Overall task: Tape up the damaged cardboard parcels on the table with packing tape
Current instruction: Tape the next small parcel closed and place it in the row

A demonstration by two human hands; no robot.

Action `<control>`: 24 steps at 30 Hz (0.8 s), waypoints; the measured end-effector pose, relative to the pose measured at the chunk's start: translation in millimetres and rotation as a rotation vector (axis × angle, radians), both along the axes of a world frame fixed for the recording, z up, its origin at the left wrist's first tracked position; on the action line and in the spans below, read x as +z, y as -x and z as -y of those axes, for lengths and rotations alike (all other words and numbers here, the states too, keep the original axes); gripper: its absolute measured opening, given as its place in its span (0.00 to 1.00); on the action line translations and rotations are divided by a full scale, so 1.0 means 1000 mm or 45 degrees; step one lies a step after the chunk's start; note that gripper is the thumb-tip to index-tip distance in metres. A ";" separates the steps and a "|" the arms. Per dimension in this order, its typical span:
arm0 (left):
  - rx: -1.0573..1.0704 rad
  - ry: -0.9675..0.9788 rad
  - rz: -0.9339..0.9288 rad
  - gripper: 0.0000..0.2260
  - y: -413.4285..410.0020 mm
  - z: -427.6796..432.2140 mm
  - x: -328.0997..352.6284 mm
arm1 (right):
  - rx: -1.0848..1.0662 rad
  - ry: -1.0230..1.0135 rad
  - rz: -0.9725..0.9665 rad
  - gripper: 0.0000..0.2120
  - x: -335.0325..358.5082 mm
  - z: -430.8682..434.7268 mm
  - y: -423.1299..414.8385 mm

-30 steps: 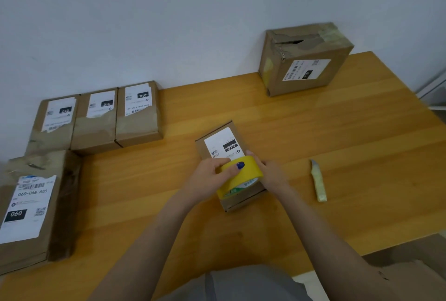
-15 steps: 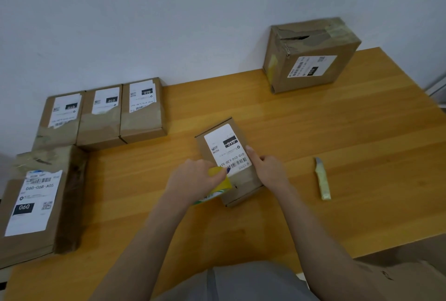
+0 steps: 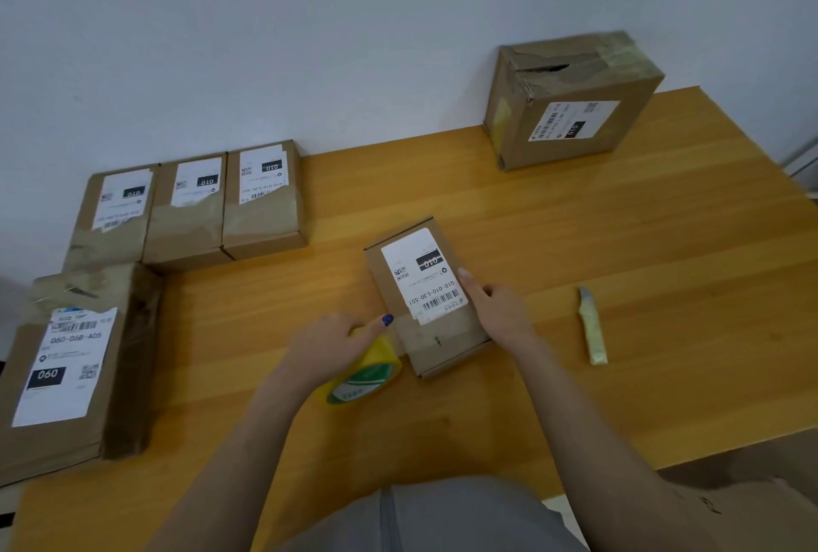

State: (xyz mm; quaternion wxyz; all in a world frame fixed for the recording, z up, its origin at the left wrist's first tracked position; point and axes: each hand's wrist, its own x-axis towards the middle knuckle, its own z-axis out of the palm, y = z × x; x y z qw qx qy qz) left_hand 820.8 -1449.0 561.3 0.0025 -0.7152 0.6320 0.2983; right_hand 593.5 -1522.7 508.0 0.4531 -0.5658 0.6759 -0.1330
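Left hand (image 3: 334, 343): curled over the top of the yellow tape roll (image 3: 369, 370) and gripping it, the blue-nailed thumb pointing at the parcel.
Right hand (image 3: 498, 308): fingers fairly straight, pressed flat along the parcel's 3 o'clock edge; it grips nothing.
Small parcel (image 3: 427, 299): lies flat mid-table (image 3: 619, 241) between the hands, with the roll touching its 8 o'clock corner.
Tape: a faint glossy band seems to cross the parcel's near end, just below the shipping label (image 3: 422, 275); I cannot tell where it stops.
Step in hand: probably drawing that band across and over the 8 o'clock side.
Doing it well: keep the right palm bearing down so the light box does not slide toward the roll. Hold the tape taut and low and carry it round the edge, then rub outward from the middle to clear wrinkles. Keep the barcode flat under it.
Cutting: the knife (image 3: 591, 326) lies at the parcel's 3 o'clock, well apart, so the right hand would have to let go to reach it.
Parcel label: "010-010-L30-551", "010" in a black block.
Large parcel (image 3: 66, 370), 9 o'clock: "060-06B-A05", "060".
Torn tall box (image 3: 571, 109), 1 o'clock: "010".
Three small parcels (image 3: 190, 210), 10 o'clock: "010" blocks.
Roll's side: green print, unreadable.
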 end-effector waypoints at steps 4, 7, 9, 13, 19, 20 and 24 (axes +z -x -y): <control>-0.042 -0.013 0.160 0.26 0.002 -0.002 -0.003 | 0.034 0.043 -0.055 0.29 0.001 -0.002 -0.002; -0.065 -0.084 0.347 0.27 0.007 0.002 -0.003 | 0.032 0.043 -0.080 0.29 0.002 -0.002 -0.004; -0.092 -0.103 0.466 0.27 0.011 0.004 -0.002 | 0.030 0.047 -0.091 0.29 0.003 -0.002 -0.004; -0.122 -0.123 0.589 0.26 0.018 0.005 0.004 | 0.006 0.081 -0.154 0.30 0.000 -0.005 -0.005; -0.111 -0.094 0.617 0.24 0.018 0.002 0.004 | 0.057 0.160 -0.362 0.39 -0.008 -0.005 -0.011; -0.106 -0.081 0.619 0.25 0.017 0.002 0.003 | 0.046 0.177 -0.365 0.39 -0.009 -0.006 -0.012; -0.084 -0.061 0.613 0.26 0.015 -0.003 0.002 | 0.041 0.307 -0.490 0.32 -0.004 -0.009 -0.012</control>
